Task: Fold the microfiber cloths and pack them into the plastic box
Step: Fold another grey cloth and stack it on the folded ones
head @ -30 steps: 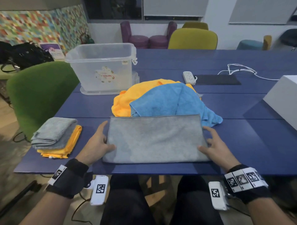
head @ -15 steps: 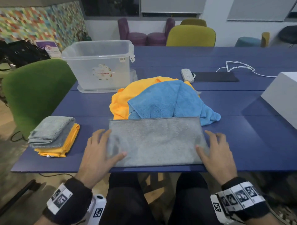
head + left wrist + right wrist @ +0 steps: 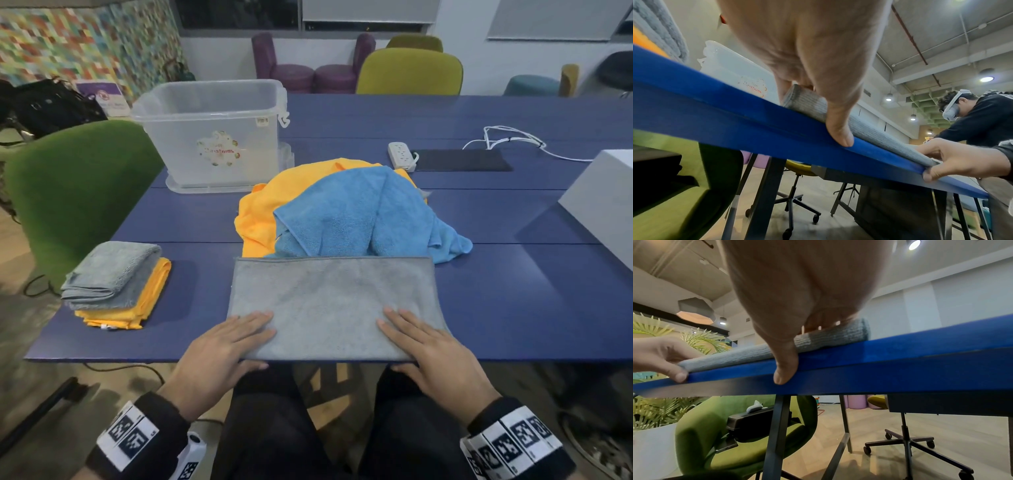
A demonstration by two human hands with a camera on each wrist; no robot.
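A grey cloth [image 3: 332, 301], folded to a wide rectangle, lies flat at the near edge of the blue table [image 3: 513, 308]. My left hand [image 3: 226, 346] rests with straight fingers on its near left corner. My right hand [image 3: 431, 346] lies the same way on the near right corner. In the wrist views each thumb hangs over the table's front edge, in front of the grey cloth's [image 3: 869, 131] [image 3: 828, 335] near fold. Behind it are a loose blue cloth [image 3: 359, 212] and a yellow cloth [image 3: 260, 212]. The clear plastic box [image 3: 212, 137] stands at the back left.
A folded grey cloth [image 3: 109, 270] on a folded yellow one [image 3: 137, 308] sits near the table's left edge. A green chair [image 3: 68, 192] stands to the left. A white box [image 3: 603, 205], a power strip [image 3: 400, 156] and a black pad [image 3: 459, 160] are at right and back.
Both hands slid from the cloth's left and right sides toward me and inward, onto its near corners. The cloth has stayed flat in place.
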